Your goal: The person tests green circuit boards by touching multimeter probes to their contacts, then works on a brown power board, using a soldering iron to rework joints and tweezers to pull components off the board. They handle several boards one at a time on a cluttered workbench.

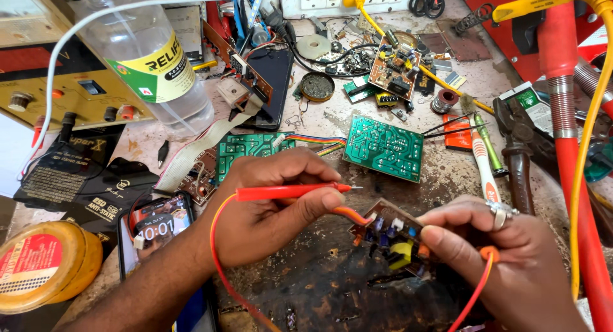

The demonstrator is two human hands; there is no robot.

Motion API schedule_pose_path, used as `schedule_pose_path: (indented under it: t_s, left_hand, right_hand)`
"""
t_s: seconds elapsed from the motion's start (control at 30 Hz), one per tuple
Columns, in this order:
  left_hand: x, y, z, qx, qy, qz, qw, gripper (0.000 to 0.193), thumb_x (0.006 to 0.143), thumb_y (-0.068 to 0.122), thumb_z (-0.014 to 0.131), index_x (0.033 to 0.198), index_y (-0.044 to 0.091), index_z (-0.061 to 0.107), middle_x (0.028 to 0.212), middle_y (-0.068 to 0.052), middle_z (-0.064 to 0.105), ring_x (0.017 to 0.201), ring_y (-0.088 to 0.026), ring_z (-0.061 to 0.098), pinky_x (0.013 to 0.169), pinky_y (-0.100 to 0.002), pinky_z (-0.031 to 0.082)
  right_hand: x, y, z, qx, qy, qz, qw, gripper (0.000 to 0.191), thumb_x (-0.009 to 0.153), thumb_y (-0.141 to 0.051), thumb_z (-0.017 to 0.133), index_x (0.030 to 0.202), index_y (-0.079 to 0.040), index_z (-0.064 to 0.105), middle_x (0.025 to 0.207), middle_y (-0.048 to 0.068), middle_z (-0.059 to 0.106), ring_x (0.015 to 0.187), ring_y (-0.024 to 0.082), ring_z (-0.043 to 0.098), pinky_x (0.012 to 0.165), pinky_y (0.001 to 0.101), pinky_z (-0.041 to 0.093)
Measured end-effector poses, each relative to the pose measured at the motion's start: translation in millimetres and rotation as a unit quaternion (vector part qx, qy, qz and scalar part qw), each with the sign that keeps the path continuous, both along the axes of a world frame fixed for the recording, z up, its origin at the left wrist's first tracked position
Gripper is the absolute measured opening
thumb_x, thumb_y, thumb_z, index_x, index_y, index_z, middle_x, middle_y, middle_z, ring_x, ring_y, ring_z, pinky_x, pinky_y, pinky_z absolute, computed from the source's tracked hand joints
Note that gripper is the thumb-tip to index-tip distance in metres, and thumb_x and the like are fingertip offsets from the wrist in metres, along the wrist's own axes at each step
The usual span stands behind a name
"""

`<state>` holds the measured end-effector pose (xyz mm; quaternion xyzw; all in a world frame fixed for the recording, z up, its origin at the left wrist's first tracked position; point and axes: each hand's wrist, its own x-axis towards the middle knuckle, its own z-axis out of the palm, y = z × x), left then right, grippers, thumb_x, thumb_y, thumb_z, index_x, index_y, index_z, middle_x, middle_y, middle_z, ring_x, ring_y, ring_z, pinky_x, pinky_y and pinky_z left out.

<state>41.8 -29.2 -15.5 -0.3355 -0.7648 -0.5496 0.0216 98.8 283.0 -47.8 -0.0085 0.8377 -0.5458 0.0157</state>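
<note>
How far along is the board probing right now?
Set up: the small circuit board is picked up in the right hand. In hand: the left hand holds the red probe, tip just above the board. Left: contact, which isn't visible.

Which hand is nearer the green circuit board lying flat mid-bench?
Left. The left hand sits just below-left of the green circuit board; the right hand is lower, farther right.
</note>
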Motion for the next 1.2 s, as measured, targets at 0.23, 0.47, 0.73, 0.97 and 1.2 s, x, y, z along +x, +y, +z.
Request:
schedule_pose_path:
  t_s: [0.23,0.47,0.73,0.97,1.2]
  left_hand:
    - [2.1,0.7,2.2,-0.013,0.005,0.024,1.000,0.024,0.095,0.024,0.075,0.110,0.005,0.074,0.084,-0.001,0.073,0.070,-0.005,0.065,0.061,-0.023,0.051]
    - [3.2,2.0,1.7,-0.008,0.010,0.027,1.000,0.027,0.095,0.026,0.076,0.112,0.006,0.073,0.082,-0.001,0.072,0.068,-0.004,0.062,0.060,-0.023,0.050]
    - [2.9,1.0,2.7,-0.012,0.014,0.036,0.999,0.027,0.094,0.025,0.076,0.112,0.006,0.074,0.082,-0.001,0.073,0.066,-0.004,0.062,0.058,-0.023,0.049]
    - [2.5,1.7,1.8,-0.010,0.028,0.041,0.999,0.026,0.094,0.025,0.077,0.111,0.006,0.074,0.086,-0.002,0.075,0.070,-0.005,0.067,0.062,-0.023,0.052]
    - [1.8,-0.6,1.3,-0.007,0.051,0.035,0.998,0.026,0.096,0.026,0.075,0.112,0.005,0.073,0.094,-0.003,0.076,0.076,-0.005,0.070,0.066,-0.023,0.054]
  right_hand:
    - [-13.1,17.9,4.2,-0.038,-0.110,0.021,0.993,0.024,0.100,-0.016,0.070,0.115,0.001,0.077,0.091,0.007,0.074,0.083,0.011,0.064,0.069,0.0266,0.054]
    - [-26.2,24.9,1.3,-0.118,-0.144,0.035,0.982,0.026,0.102,-0.016,0.068,0.115,0.006,0.073,0.098,0.009,0.075,0.088,0.013,0.069,0.075,0.0280,0.056]
    - [-32.1,22.2,-2.8,-0.142,-0.132,0.061,0.979,0.028,0.104,-0.018,0.066,0.116,0.007,0.071,0.095,0.008,0.075,0.084,0.012,0.064,0.070,0.0262,0.051]
    - [-32.2,20.6,-3.3,-0.122,-0.114,0.078,0.983,0.025,0.106,-0.018,0.065,0.114,0.005,0.070,0.096,0.004,0.070,0.086,0.008,0.060,0.072,0.0236,0.048]
    - [-27.1,7.5,8.7,-0.030,-0.086,0.039,0.995,0.020,0.097,-0.019,0.067,0.104,-0.001,0.073,0.085,0.000,0.068,0.078,0.005,0.056,0.066,0.0217,0.046]
